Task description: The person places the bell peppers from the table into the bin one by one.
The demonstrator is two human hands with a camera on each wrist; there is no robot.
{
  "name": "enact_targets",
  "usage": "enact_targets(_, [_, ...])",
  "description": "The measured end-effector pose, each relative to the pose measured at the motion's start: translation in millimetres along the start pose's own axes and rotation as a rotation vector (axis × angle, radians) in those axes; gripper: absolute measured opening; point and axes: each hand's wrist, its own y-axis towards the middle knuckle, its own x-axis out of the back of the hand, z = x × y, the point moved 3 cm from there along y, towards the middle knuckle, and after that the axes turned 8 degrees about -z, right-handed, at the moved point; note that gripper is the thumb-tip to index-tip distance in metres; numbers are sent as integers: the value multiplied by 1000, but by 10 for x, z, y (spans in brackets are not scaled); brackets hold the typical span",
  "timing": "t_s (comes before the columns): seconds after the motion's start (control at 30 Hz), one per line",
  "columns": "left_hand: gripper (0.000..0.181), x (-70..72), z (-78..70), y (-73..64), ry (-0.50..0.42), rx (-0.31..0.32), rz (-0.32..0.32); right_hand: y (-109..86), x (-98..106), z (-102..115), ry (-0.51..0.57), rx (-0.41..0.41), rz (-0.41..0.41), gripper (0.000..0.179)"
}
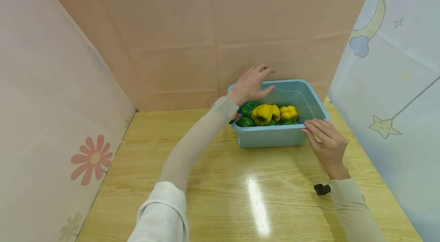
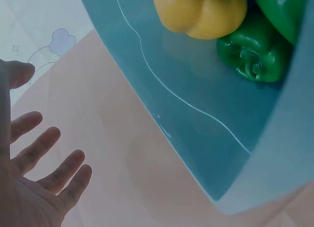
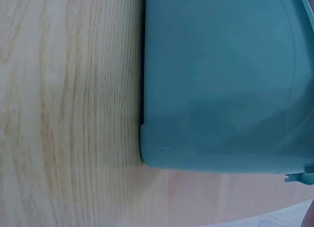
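A blue plastic bin (image 1: 271, 137) stands on the table near the back wall. Inside lie yellow bell peppers (image 1: 263, 114) and green bell peppers (image 1: 249, 110), mostly toward its left and front. My left hand (image 1: 250, 84) hovers over the bin's back left part, fingers spread and holding nothing. In the left wrist view, that hand (image 2: 37, 187) is apart from the bin's rim. At the front right corner, my right hand (image 1: 327, 143) grips the rim, fingers on top and thumb at the front. The right wrist view shows mainly the bin's outer wall (image 3: 221, 89).
The wooden table (image 1: 206, 196) carries a bright light reflection in front of the bin. A tan sheet (image 1: 165, 43) hangs right behind it. Patterned side sheets, one with a flower (image 1: 93, 159), the other with a star (image 1: 384, 126), border the table.
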Motion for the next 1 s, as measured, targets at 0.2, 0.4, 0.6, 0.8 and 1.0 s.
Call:
enact_targets(0.2, [62,51,34,-45,19,17,16,52,15,34,-26,7,39,31])
enact_targets(0.4, [63,124,117,-164,41,14,39,89,11,65,-63,30,111,37])
enact_targets(0.6, [62,230,238,-344,30,47,14,145,2,21,-74,74,176,41])
enact_targets(0.8, [66,300,337,-505,61,71,-11,275,12,-55,-92,71,249,49])
enact_targets(1.0, [68,393,463,-755,51,118,-20,413,8,-166,-104,-1,350,64])
